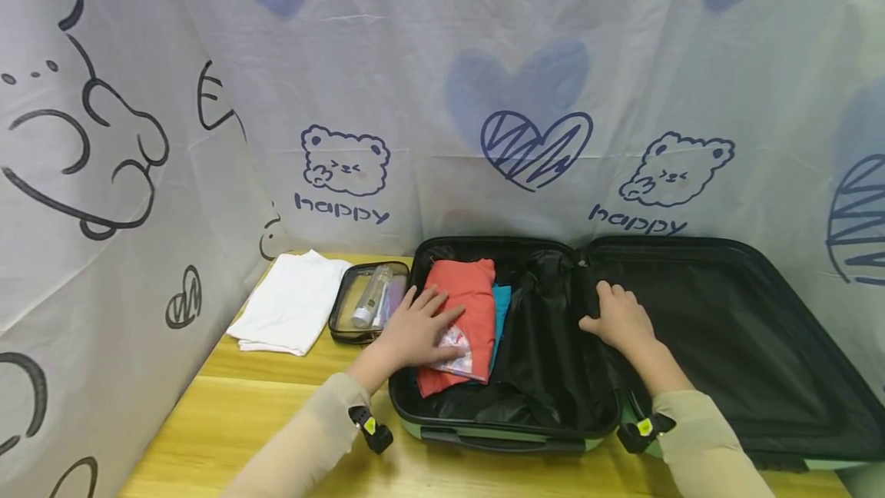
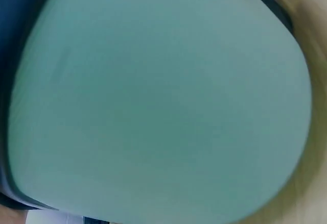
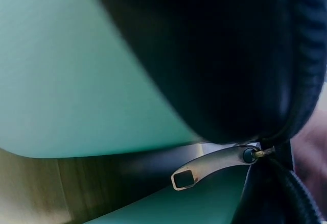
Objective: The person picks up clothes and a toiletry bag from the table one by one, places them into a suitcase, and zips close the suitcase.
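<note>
An open suitcase (image 1: 498, 243) with black lining and a pale green shell lies flat on the table. In its left half, a folded red shirt (image 1: 470, 283) with a printed patch lies over a blue garment (image 1: 502, 306). My left hand (image 1: 411, 329) rests on the red shirt with its fingers spread. Near the seam between the two halves is my right hand (image 1: 622, 321), thumb apart from its fingers. The left wrist view is filled by the green shell (image 2: 163, 101). A metal zipper pull (image 3: 214, 168) hangs in the right wrist view, beside the dark lining edge.
Left of the suitcase stands a clear toiletry bag (image 1: 346, 290) with black trim, holding a bottle. Farther left, folded white cloth (image 1: 290, 306) lies on the wooden table (image 1: 228, 413). A printed curtain (image 1: 429, 175) hangs behind. The suitcase lid (image 1: 733, 344) lies opened out rightward.
</note>
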Motion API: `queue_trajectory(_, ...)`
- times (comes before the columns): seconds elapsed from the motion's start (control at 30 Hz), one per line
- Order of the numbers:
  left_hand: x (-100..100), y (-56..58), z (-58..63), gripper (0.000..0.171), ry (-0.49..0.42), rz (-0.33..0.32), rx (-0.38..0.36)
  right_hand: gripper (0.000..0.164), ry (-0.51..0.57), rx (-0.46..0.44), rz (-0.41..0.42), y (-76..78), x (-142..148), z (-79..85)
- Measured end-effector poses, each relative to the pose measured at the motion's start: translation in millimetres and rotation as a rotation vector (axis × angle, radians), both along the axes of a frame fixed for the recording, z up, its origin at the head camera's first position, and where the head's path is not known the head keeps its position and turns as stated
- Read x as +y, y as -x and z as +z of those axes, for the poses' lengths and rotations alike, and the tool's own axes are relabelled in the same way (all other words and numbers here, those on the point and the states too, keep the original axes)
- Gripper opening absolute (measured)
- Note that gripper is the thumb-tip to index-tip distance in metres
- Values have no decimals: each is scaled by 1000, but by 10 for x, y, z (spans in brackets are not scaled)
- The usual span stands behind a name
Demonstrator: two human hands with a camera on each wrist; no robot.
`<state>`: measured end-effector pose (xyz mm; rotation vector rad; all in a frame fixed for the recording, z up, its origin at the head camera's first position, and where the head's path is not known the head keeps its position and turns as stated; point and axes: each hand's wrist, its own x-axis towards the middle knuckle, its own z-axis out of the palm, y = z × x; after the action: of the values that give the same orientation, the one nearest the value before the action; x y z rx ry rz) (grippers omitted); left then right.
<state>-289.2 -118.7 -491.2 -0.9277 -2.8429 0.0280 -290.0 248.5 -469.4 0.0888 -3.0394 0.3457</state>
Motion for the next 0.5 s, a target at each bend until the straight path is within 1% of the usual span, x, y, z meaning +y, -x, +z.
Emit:
queue_trajectory(0.07,-12,0,-6,73,-88,2,13,72,0,-2,-1,0,7,0)
queue_trajectory(0.17,-41,-5,-9,68,-254,19,21,73,0,-1,-1,-1,15,1)
queue_trajectory(0.23,-63,-11,-13,65,-364,23,36,72,-3,4,0,0,18,-1)
queue_trajectory(0.3,-88,-14,-25,62,-452,20,56,71,-7,10,1,6,21,-5)
queue_trajectory(0.37,-116,-24,-32,60,-518,18,73,71,-11,13,2,11,20,-8)
queue_trajectory(0.5,-187,-61,-50,56,-591,26,94,71,-10,3,-3,9,20,-12)
